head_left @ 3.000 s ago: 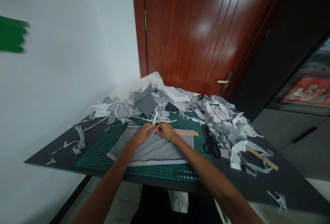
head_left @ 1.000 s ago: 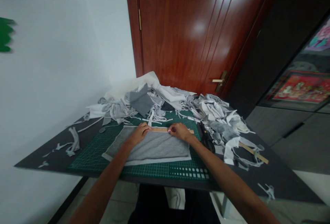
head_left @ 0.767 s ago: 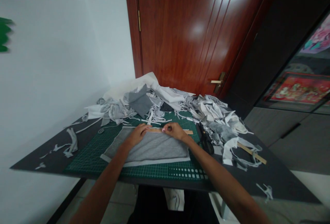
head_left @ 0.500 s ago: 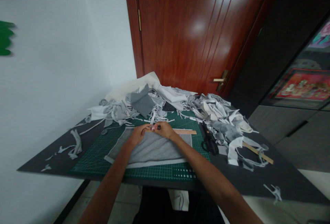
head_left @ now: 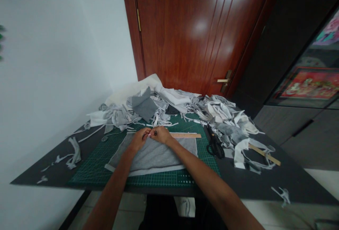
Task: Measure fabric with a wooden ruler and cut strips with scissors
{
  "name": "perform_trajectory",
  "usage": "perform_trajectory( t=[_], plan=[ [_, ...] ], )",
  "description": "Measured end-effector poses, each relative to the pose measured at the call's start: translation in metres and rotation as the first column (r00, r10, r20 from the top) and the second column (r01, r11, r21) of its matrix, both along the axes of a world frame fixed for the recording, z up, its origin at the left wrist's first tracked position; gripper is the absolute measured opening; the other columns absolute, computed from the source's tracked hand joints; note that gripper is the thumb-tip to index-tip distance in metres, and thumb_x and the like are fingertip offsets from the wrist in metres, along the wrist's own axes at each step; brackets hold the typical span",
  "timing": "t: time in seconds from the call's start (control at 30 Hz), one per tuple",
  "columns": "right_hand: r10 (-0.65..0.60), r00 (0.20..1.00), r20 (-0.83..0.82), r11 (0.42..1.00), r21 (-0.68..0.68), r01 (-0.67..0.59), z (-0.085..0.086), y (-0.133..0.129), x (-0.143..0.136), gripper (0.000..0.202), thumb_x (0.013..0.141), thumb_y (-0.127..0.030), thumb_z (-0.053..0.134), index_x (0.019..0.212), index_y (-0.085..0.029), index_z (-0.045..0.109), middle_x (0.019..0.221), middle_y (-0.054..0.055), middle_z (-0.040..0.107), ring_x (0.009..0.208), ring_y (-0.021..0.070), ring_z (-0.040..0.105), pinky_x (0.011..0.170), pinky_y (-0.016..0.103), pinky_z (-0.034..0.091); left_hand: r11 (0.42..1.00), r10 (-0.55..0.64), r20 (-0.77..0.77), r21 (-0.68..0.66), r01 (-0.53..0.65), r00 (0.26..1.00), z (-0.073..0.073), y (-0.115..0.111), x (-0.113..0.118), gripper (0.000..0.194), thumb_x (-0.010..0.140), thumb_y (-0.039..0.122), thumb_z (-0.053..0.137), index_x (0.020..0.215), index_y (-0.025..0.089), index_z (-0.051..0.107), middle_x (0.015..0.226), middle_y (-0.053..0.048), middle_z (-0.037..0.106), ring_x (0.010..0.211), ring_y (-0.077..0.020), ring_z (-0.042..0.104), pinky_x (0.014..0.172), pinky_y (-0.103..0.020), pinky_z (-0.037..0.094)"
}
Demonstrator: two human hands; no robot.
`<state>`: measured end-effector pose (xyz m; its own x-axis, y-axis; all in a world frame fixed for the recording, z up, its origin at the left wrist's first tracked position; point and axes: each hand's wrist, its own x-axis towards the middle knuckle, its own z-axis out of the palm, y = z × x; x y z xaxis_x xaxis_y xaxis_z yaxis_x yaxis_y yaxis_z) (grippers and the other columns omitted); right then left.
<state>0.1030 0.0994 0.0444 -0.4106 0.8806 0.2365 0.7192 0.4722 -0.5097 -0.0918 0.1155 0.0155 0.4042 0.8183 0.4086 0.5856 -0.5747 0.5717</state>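
A grey piece of cloth (head_left: pixel 164 154) with pale edges lies on the green cutting mat (head_left: pixel 91 173). Along its far edge runs a wooden ruler (head_left: pixel 186 135), its left part covered by my hands. My left hand (head_left: pixel 140 138) is closed near the far left of the cloth, fingertips bent together; what they grip, if anything, is hidden. Right beside it, my right hand (head_left: pixel 161 134) is closed around a small dark thing (head_left: pixel 155 133), too small to name. The two hands' fingertips nearly meet over the cloth's far edge.
Black-handled scissors (head_left: pixel 215 147) lie right of the cloth. Heaps of grey and white fabric scraps (head_left: pixel 172 97) fill the table's back and right side. A second wooden strip (head_left: pixel 265 154) lies among scraps at right. Loose scraps (head_left: pixel 75 152) lie at left. A door (head_left: pixel 180 28) stands behind.
Both hands have shifted a little to the left along the cloth's far edge, uncovering more of the ruler. The cloth and scissors stay about where they were; the view has turned slightly.
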Motion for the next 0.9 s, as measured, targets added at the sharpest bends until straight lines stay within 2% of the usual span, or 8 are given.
perform_trajectory(
  t=[0.17,0.43,0.6,0.9],
  plan=[
    [-0.036,0.998,0.054,0.999,0.002,0.036,0.004,-0.007,-0.009,0.018,0.094,-0.029,0.068,0.107,-0.026,0.081,0.105,0.004,0.081,0.099,0.02,0.074,0.083,0.026,0.051,0.999,0.032,-0.026,-0.013,-0.032,0.999,0.002,0.0,-0.005,0.019,0.089,0.03,0.053,0.093,0.023,0.07,0.098,-0.005,0.079,0.095,-0.0237,0.072,0.09,-0.033,0.054],
    [-0.058,0.992,0.109,0.998,0.003,0.058,0.012,-0.015,-0.009,0.019,0.094,-0.027,0.067,0.107,-0.025,0.08,0.106,0.006,0.081,0.102,0.0224,0.074,0.086,0.029,0.052,0.999,0.038,-0.067,-0.016,-0.039,0.997,0.004,0.001,-0.007,0.021,0.091,0.035,0.053,0.09,0.026,0.072,0.095,-0.003,0.079,0.092,-0.0223,0.073,0.085,-0.029,0.053],
    [-0.083,0.987,0.138,0.996,-0.012,0.086,0.017,-0.02,0.017,0.017,0.092,-0.028,0.069,0.103,-0.025,0.081,0.104,0.006,0.081,0.102,0.0217,0.074,0.085,0.027,0.051,1.0,0.014,-0.085,-0.008,-0.015,0.996,0.005,0.002,-0.007,0.026,0.09,0.028,0.051,0.09,0.027,0.077,0.101,-0.004,0.079,0.099,-0.0221,0.072,0.092,-0.03,0.053],
    [-0.117,0.982,0.148,0.993,-0.015,0.12,0.015,-0.036,0.09,0.017,0.092,-0.024,0.069,0.104,-0.025,0.082,0.103,0.006,0.082,0.097,0.0208,0.075,0.082,0.026,0.051,1.0,0.013,-0.09,0.006,-0.013,0.996,0.006,0.001,-0.006,0.031,0.088,0.023,0.048,0.085,0.027,0.079,0.099,-0.004,0.078,0.099,-0.022,0.071,0.095,-0.031,0.054]
  ],
)
